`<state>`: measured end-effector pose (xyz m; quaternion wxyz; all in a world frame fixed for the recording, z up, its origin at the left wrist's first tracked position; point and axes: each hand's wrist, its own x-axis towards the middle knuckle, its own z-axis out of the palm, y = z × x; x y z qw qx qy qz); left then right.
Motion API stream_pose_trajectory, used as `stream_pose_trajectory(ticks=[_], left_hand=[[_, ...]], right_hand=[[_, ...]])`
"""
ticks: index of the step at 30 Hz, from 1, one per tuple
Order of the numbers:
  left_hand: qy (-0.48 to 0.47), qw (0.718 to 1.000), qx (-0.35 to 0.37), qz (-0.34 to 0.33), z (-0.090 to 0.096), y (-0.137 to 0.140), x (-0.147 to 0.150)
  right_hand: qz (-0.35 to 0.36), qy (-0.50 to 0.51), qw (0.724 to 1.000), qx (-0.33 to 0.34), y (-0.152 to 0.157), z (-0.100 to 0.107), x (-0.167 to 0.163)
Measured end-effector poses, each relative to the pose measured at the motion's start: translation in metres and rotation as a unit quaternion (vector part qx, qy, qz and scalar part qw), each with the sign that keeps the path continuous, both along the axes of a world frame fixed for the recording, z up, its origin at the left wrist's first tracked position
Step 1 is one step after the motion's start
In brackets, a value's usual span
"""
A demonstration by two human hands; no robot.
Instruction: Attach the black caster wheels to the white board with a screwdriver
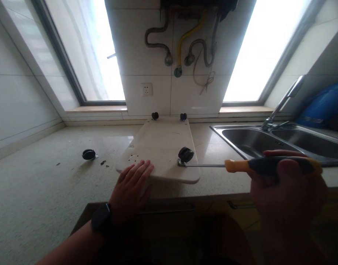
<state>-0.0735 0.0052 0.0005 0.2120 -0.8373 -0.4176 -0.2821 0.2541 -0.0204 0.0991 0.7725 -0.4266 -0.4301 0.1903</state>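
Note:
A pale board (166, 141) lies flat on the counter, with black caster wheels at three of its corners. My left hand (133, 187) rests on its near left corner, fingers stretched out and lying flat, just in front of several screw holes. In my right hand (287, 191) is a screwdriver (265, 165) with a yellow and black handle. Its long shaft points left, and the tip meets the metal plate under the near right caster (186, 154). A loose caster (88, 154) lies on the counter to the left of the board, beside some small dark bits (103, 162).
The stone counter (55, 187) runs along the tiled wall. A double steel sink (240, 140) with a faucet (282, 103) stands at right, near a blue bag-like thing (323, 105). Pipes (180, 44) and a socket (147, 89) are on the wall between two windows.

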Motion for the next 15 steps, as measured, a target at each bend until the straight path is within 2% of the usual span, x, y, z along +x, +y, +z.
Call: stream_pose_trajectory(ticks=[3,6,11,15], left_hand=[[0.002,1.0,-0.005,-0.004,0.0,-0.001,-0.002],[0.007,1.0,-0.01,-0.001,-0.003,-0.003,-0.003],[0.003,0.999,-0.032,-0.003,-0.011,-0.008,-0.003],[0.001,0.999,-0.038,-0.005,-0.012,-0.011,-0.004]], right_hand=[[-0.056,-0.074,0.994,0.054,0.004,0.002,-0.008],[-0.073,-0.189,0.976,0.076,0.008,0.009,-0.013],[0.005,-0.257,0.964,0.074,0.008,0.03,-0.023],[0.033,-0.354,0.931,0.08,0.011,0.038,-0.026]])
